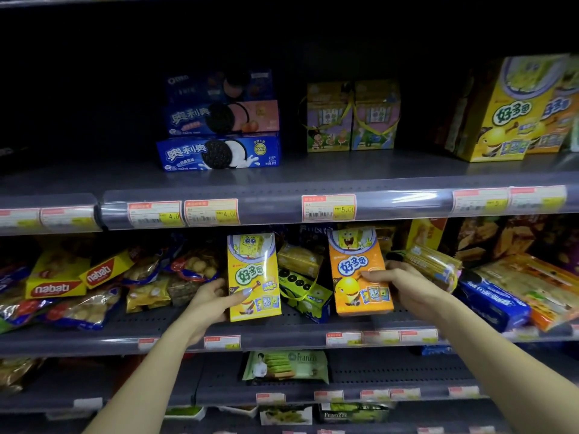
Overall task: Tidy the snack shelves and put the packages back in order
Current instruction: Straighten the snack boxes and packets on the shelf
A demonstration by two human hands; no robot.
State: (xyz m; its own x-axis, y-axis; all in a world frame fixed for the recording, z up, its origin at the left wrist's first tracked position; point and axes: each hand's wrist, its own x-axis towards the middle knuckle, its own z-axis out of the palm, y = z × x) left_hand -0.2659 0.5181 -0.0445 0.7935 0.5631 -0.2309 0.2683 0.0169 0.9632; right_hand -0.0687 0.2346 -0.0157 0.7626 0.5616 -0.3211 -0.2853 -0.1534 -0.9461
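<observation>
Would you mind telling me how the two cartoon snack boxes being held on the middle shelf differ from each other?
The yellow box is yellow-fronted and held by the left hand; the orange box is orange-fronted and held by the right hand. The yellow box stands left of the green pack, the orange box right of it. Both stand roughly upright, show the same cartoon sponge character and green logo, and look alike in size and shape.

Store shelves seen from above the hands. At centre frame, the left hand (216, 297) grips an upright yellow snack box (253, 277) on the middle shelf (282, 335); the right hand (398, 285) grips an orange snack box (360, 274) beside it. Stacked blue cookie boxes (221, 136) sit on the upper shelf (313, 180), upper centre.
</observation>
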